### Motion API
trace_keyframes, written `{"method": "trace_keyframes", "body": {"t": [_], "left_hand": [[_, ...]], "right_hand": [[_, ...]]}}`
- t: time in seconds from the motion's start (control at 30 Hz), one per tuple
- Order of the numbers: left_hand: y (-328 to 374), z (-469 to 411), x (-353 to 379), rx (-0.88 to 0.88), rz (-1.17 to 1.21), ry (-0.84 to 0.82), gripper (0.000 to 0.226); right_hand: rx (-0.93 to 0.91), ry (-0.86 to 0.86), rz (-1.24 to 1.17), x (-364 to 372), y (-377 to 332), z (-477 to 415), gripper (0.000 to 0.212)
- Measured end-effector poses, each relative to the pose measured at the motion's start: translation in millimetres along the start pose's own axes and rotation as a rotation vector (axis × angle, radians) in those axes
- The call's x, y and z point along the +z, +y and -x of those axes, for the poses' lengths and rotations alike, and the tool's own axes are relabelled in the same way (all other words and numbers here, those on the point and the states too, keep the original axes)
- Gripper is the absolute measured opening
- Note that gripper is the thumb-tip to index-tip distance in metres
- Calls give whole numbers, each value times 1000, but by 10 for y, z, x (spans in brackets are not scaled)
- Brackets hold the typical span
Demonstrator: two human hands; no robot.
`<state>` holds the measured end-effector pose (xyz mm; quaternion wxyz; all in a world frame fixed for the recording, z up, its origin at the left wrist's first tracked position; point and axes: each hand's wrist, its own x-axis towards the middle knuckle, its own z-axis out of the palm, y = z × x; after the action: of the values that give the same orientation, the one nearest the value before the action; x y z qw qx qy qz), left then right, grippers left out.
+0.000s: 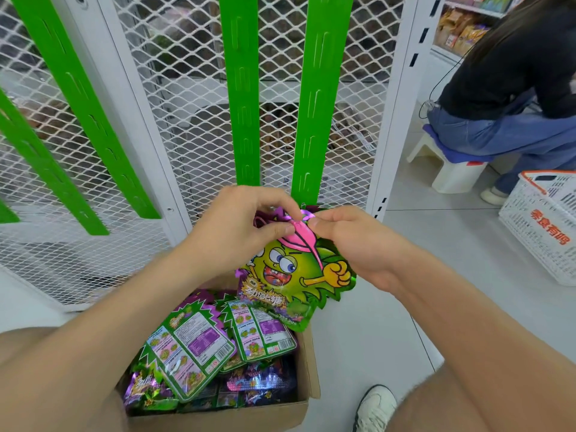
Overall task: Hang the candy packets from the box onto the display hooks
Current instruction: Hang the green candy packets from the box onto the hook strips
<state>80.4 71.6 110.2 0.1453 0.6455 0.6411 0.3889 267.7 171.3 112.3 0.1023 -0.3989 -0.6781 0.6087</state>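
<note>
The left hand (pixel 243 226) pinches the top edge of a packet (pixel 293 275) from 10 o'clock, and the right hand (pixel 352 241) pinches the same edge from 2 o'clock. The packet hangs upright, its long axis running 12 to 6, above the box (pixel 307 363). The nearest green strip (pixel 307 169) ends just at 12 o'clock from the packet's top, about equally near both hands.
</note>
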Motion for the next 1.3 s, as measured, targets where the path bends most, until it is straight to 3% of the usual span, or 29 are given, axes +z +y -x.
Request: {"method": "trace_keyframes", "body": {"t": [0.23,0.33,0.47,0.57,0.67,0.87,1.1,1.23,1.3], "left_hand": [[-31,-18,-5,21,0,-14,11],[-26,-25,15,-11,-1,12,11],[-15,-42,69,-75,109,34,13],[-17,-29,82,-116,136,5,16],[-66,-28,79,-141,164,-10,18],[-68,-14,28,-170,254,-63,15],[-1,-57,-23,-310,389,-120,32],[77,-95,62,-174,323,-98,5],[112,-112,106,-71,306,-112,22]], "right_hand": [[-24,110,27,79,41,-4,33],[-198,305,67,97,-7,53,9],[-428,524,217,122,35,39,19],[-525,528,470,211,112,61,15],[-575,518,572,282,120,113,18],[-612,554,595,347,218,81,25],[-592,572,627,209,317,57,7],[-564,445,742,81,312,95,3],[-608,415,757,17,294,132,5]]}}
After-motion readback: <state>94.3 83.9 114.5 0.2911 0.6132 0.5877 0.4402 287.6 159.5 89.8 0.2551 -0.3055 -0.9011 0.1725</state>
